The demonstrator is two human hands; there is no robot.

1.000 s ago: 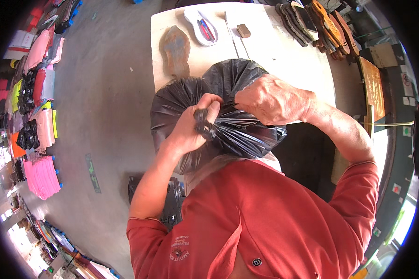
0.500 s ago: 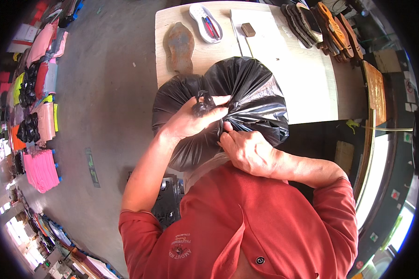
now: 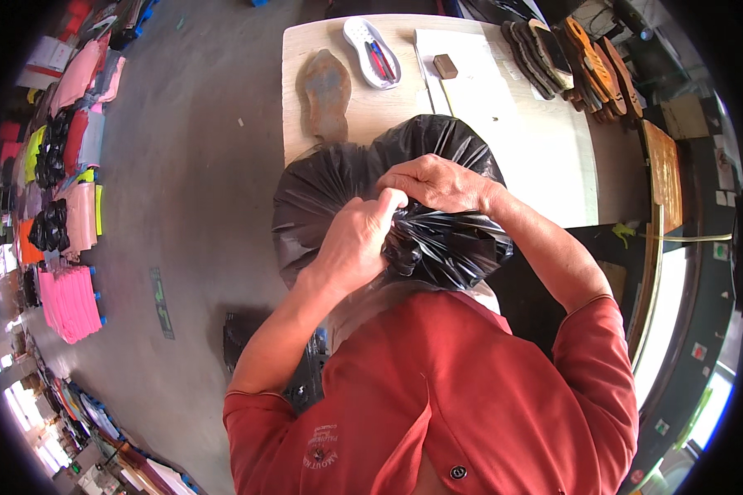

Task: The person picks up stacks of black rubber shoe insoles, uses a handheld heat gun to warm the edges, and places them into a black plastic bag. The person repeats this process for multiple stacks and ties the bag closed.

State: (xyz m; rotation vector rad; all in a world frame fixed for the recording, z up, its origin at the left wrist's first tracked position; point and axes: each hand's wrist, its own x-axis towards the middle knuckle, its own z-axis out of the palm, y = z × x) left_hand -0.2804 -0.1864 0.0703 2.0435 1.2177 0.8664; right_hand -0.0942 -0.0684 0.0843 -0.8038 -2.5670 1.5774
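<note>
A full black plastic bag (image 3: pixel 322 194) bulges in two lobes between me and the table, its film gathered into tight pleats at the middle. My left hand (image 3: pixel 357 239) is closed around the gathered neck, thumb pointing up. Across from it, my right hand (image 3: pixel 433 183) pinches the plastic just beyond the left thumb, fingers bent down onto the pleats. A twisted clump of the film sticks out below the left fingers. The exact grip of the right fingertips is hidden by the hand itself.
On the pale table (image 3: pixel 553 194) lie a brown sole-shaped piece (image 3: pixel 328 95), a white sole (image 3: pixel 357 37) with red and blue pens in it, and a small brown block (image 3: pixel 445 66). Stacked soles (image 3: pixel 537 58) stand at the far right. Pink sheets (image 3: pixel 68 304) are piled across the floor at left.
My right hand has moved from the near side of the gather up and over to its far side. My left hand has come lower and closed around the neck.
</note>
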